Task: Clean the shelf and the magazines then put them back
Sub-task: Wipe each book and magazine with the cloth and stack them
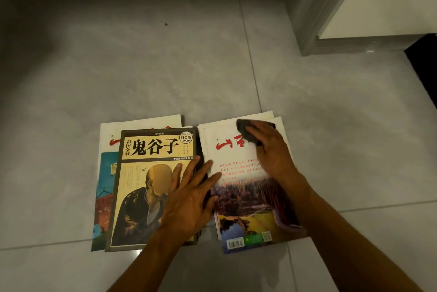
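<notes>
2 piles of printed matter lie side by side on a grey tiled floor (142, 74). On the left, a yellow-covered book (142, 187) with large black characters and a painted bald figure sits on top of a white magazine (105, 168), whose red title and blue-and-red artwork show past the book's left and top edges. On the right, a second pile of magazines (246, 209) lies just beside it, its top cover white above with a red title and red text lines, then a dark landscape, with a barcode near the bottom edge. The edges of at least 1 more issue show beneath it.

The left hand (191, 199) lies flat with straight, spread fingers across the gap between the piles, its palm on the book's right edge and its fingertips reaching onto the right magazine's cover. The right hand (269, 149) presses a dark grey cloth (248, 133) onto the upper right part of that cover, hiding the end of the red title; its fingers curve over the cloth, though whether they pinch it or only press cannot be told. The right forearm crosses the cover's right side and hides it.

A small dark speck (165, 24) lies on the tiles well beyond the piles. A grey door frame (314, 19) and a pale door (387, 0) stand at the upper right, with a black object (423, 55) at the right edge.
</notes>
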A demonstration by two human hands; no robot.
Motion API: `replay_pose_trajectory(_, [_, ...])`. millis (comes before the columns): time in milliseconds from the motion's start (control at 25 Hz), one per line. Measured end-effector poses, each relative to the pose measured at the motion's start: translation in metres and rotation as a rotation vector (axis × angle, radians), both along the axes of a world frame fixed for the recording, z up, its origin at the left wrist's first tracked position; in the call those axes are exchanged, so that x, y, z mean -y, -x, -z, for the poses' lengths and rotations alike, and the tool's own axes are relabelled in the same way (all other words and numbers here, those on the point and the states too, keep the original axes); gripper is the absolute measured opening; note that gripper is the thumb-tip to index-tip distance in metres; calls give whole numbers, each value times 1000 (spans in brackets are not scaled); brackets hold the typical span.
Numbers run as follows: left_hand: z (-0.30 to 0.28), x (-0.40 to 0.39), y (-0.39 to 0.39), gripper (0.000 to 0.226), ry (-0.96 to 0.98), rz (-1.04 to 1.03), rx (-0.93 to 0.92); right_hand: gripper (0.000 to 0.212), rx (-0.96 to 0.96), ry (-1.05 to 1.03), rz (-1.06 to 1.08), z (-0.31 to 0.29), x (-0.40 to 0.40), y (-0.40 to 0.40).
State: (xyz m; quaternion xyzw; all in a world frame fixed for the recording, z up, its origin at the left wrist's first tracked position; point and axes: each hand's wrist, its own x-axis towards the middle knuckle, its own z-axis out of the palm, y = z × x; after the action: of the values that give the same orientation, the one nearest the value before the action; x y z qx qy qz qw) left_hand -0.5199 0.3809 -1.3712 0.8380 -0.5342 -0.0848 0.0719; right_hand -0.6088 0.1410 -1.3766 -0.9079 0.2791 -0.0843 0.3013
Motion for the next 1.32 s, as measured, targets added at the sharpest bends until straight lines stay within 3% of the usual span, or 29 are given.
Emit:
replay_pose_trajectory(80, [-4,6,5,52,35,-45,-2,50,-13,-23,26,1,1,-2])
replay_pose_trajectory(200, [-10,21,12,47,9,-150,26,47,-12,42,-73,3,-41,61])
replay_pose_trajectory(320, [-5,30,16,51,21,-117,90,43,-5,156,-207,6,-85,150])
replay_pose_trajectory(400, [0,31,16,52,69,-77,95,52,-14,162,-265,7,-89,175])
replay_pose_trajectory(480, [5,32,16,56,82,-12,107,53,3,128,-256,6,-79,162])
replay_pose_trajectory(600, [5,33,18,70,39,30,97,43,26,68,-79,6,-43,107])
replay_pose_trajectory(720, [1,34,18,63,35,30,80,43,-3,-21,97,-2,15,43])
replay_pose_trajectory(840, [-1,36,14,59,36,34,79,46,-26,-91,101,-4,36,28])
replay_pose_trajectory(960, [1,36,12,56,18,42,80,49,55,-49,40,0,-6,84])
replay_pose_trajectory(1160, [1,37,11,54,51,64,82,43,-18,96,-90,18,-93,219])
replay_pose_trajectory(1320, [1,36,13,54,48,77,75,41,-64,247,-217,17,-113,228])
